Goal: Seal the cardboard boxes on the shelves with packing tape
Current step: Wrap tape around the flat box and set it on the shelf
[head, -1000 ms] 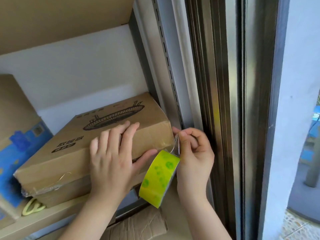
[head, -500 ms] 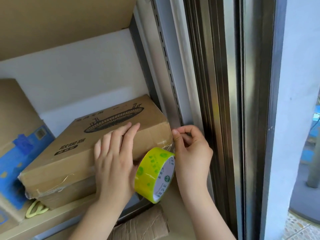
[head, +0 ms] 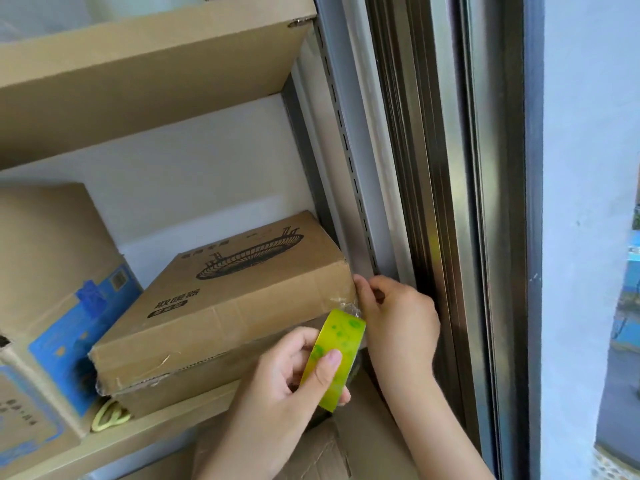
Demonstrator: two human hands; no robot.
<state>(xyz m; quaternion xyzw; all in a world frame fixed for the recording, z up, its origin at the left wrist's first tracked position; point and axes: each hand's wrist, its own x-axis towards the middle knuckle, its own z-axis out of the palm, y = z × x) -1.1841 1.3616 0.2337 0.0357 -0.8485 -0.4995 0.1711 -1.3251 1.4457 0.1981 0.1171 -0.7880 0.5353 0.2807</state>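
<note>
The left hand point(head: 287, 372) gripped the light, stiff tape roll point(head: 334, 362) by its rim at five o'clock of the flat cardboard box point(head: 221, 299), whose right-end corner the right hand point(head: 398, 320) pressed, fingers curled, pinning thin, clingy film.

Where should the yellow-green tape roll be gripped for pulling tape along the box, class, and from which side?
Grip the tape roll across its width, from the near, lower side, as the left hand does. Its upper end faces the box corner, where the right hand is.
</note>
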